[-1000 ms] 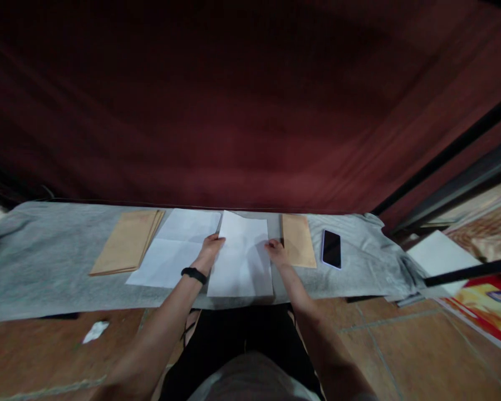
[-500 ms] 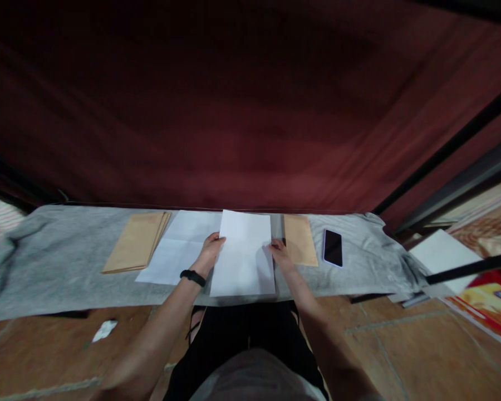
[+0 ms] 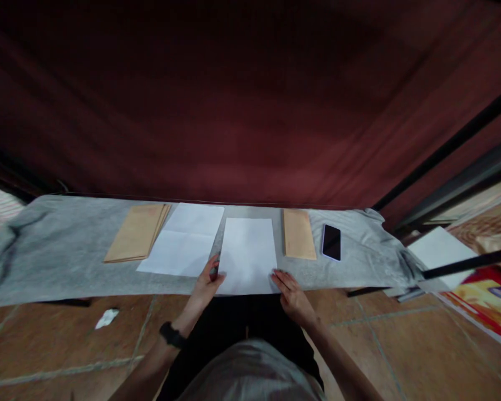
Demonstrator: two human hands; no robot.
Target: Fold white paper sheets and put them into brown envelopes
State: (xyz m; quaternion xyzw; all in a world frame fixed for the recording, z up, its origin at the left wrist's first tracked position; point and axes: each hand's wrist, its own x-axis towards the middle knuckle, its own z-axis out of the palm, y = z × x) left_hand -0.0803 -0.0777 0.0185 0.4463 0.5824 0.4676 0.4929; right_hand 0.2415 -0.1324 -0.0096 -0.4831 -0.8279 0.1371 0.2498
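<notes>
A white sheet of paper (image 3: 249, 253) lies flat on the grey cloth in front of me. My left hand (image 3: 207, 285) is at its lower left corner, thumb on the edge and index finger spread apart from it. At the lower right edge, my right hand (image 3: 291, 292) rests with fingers stretched out, their tips touching the paper. Left of the sheet lies a second white paper (image 3: 183, 239) with a crease across it. Beyond that is a small stack of brown envelopes (image 3: 136, 233). To the right lies another brown envelope (image 3: 299, 235).
The grey cloth (image 3: 75, 245) covers a long narrow surface. A phone (image 3: 331, 243) lies right of the single envelope. Dark red fabric (image 3: 242, 122) hangs behind. Black bars (image 3: 467, 264) and a red and yellow package (image 3: 488, 298) are at the right. A white scrap (image 3: 107, 318) is on the tiled floor.
The sheet, held between both hands before, now lies flat on the cloth, a little nearer me. Both hands have slid down to its lower corners, and their fingers have loosened.
</notes>
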